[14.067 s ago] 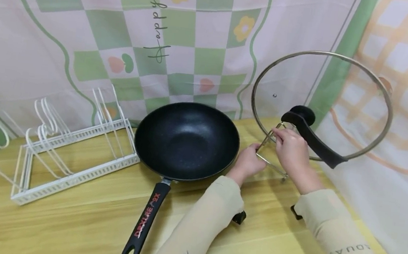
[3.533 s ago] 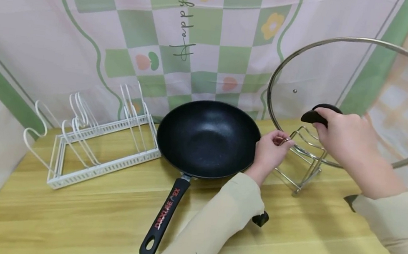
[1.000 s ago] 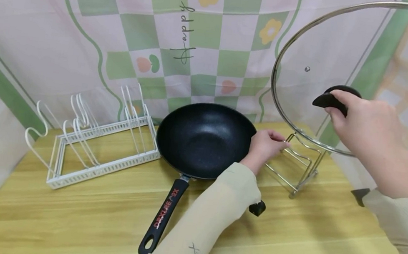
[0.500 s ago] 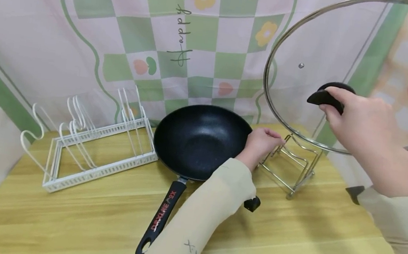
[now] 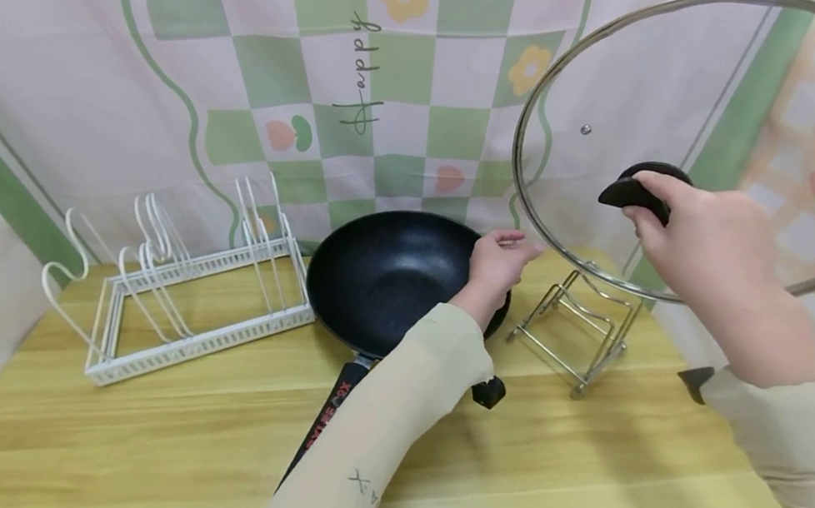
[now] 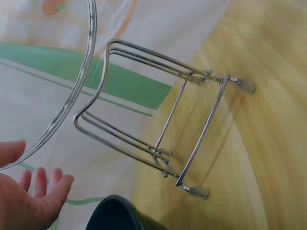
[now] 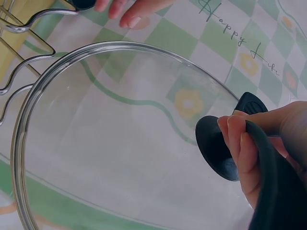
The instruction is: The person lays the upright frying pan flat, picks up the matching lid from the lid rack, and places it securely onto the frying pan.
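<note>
My right hand [image 5: 712,259] grips the black handle [image 5: 633,194] of a large round glass lid [image 5: 624,77] with a metal rim. The lid is held up on edge above a small metal wire rack [image 5: 548,362], its lower rim overlapping the rack's top in the head view. In the left wrist view, the rack [image 6: 204,129] stands with nothing in its slots. My left hand [image 5: 497,266] is off the rack, over the right edge of a black wok [image 5: 381,285]. Its fingers are loosely bent and hold nothing, near the lid's rim in the left wrist view.
Left of the wok stands a white rack [image 5: 209,340] with tall wire dividers. The wok's long handle [image 5: 329,413] points toward me, partly behind my left sleeve. A patterned curtain [image 5: 397,77] hangs behind the wooden table [image 5: 129,449].
My right hand, which gripped the handle 3.5 seconds ago, has raised the lid from the wire rack and shifted it slightly left. My left hand has let go of the rack and moved left.
</note>
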Available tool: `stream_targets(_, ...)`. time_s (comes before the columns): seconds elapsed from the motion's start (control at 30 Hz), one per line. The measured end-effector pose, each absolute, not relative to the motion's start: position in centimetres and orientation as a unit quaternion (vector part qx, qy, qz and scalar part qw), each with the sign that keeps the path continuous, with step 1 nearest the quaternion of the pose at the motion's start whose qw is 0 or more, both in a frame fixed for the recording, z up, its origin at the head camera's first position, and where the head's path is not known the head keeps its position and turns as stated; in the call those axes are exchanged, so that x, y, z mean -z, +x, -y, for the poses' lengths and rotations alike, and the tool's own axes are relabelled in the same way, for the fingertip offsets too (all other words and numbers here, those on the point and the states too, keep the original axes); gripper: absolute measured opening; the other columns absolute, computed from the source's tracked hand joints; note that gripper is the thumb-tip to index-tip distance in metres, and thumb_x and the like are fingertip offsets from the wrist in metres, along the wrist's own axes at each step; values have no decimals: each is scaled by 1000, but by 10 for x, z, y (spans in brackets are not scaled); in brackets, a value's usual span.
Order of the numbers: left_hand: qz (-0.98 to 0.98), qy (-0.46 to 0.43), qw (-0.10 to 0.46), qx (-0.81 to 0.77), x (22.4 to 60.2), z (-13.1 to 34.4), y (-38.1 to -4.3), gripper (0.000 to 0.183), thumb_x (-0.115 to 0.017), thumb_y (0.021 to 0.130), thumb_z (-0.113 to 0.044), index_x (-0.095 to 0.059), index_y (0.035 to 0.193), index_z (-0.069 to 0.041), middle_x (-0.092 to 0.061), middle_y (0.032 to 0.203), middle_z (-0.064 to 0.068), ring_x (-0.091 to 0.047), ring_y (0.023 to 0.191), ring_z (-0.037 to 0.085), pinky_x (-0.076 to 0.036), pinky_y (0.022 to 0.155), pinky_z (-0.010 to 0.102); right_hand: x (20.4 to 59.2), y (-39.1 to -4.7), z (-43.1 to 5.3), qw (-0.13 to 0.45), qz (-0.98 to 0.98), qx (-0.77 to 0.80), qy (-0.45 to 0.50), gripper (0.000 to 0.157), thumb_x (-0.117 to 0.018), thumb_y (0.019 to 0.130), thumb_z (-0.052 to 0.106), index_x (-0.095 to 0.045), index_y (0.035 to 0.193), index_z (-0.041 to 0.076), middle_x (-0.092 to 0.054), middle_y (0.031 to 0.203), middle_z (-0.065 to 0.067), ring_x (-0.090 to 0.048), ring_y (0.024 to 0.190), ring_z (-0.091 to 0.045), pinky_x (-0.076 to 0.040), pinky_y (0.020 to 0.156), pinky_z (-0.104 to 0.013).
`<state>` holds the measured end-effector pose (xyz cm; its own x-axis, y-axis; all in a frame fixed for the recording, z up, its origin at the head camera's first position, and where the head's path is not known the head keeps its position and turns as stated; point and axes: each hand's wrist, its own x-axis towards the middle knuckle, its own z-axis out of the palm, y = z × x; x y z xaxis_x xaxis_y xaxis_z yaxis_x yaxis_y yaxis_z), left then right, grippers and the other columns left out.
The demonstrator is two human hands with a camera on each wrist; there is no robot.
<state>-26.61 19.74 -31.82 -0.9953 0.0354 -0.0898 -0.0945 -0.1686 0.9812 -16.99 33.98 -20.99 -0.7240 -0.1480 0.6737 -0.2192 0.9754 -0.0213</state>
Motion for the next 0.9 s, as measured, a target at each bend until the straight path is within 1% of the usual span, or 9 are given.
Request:
stream_targets(0.17,-635,-25,4,-772,318,-189,-273,31,-81,88,-6,-72,118,-3,-73,103,10,-67,88,19,-56,75,32,208,-171,-333,345,932,-55,93,26,-72,94,11,-67,119,3,-66,82,-33,-50,57,-57,-36,49,-61)
stream_targets(0.23,-628,-27,1,-778,317,-184,-276,32,-80,88,-7,-71,119,-4,-73,106,11,-69,96,22,-58,84,40,207,-171,-329,337,936,-58,86,27,-71,95,13,-67,121,4,-66,83,-34,-52,60,-59,-36,48,-61)
stream_targets(0.3,-618,-28,2,-786,316,-180,-277,33,-80,89,-7,-71,120,-5,-73,106,11,-70,98,23,-57,89,47,206,-171,-326,331,938,-62,79,27,-71,96,14,-67,122,5,-66,85,-35,-53,62,-60,-37,46,-61)
stream_targets(0.37,-612,-27,1,-790,315,-175,-279,34,-80,89,-7,-70,121,-5,-72,106,11,-69,95,23,-56,90,53,205,-171,-323,326,940,-63,75,28,-70,97,16,-66,124,7,-65,87,-37,-54,64,-61,-37,47,-61)
stream_targets(0.5,-611,-22,-12,-791,312,-165,-284,34,-78,91,-8,-68,123,-4,-69,105,11,-66,90,21,-55,90,56,204,-173,-319,323,941,-65,81,28,-69,98,17,-66,124,8,-66,87,-36,-56,66,-62,-40,51,-64)
stream_targets(0.6,-600,-10,-13,-800,310,-157,-287,34,-76,93,-10,-66,124,-3,-66,104,9,-66,93,23,-54,93,56,204,-174,-316,326,938,-67,93,29,-70,97,16,-67,124,7,-67,87,-35,-57,67,-62,-42,55,-66)
stream_targets(0.73,-571,15,-7,-821,308,-148,-293,31,-74,96,-11,-65,125,-4,-63,101,5,-67,97,24,-51,97,59,204,-175,-313,328,936,-74,108,29,-71,96,15,-68,124,5,-69,88,-32,-57,62,-59,-43,55,-65)
stream_targets(0.8,-563,20,-5,-826,308,-144,-294,29,-73,97,-11,-65,124,-4,-64,98,4,-67,99,27,-51,97,59,204,-176,-310,325,935,-81,114,29,-72,96,14,-68,123,4,-70,88,-30,-57,60,-55,-44,56,-64)
stream_targets(0.9,-560,21,-9,-828,310,-140,-296,26,-72,97,-10,-66,122,-4,-64,94,2,-67,97,27,-56,91,53,203,-176,-307,320,935,-91,120,28,-72,96,14,-69,122,4,-71,87,-27,-58,61,-53,-45,58,-63)
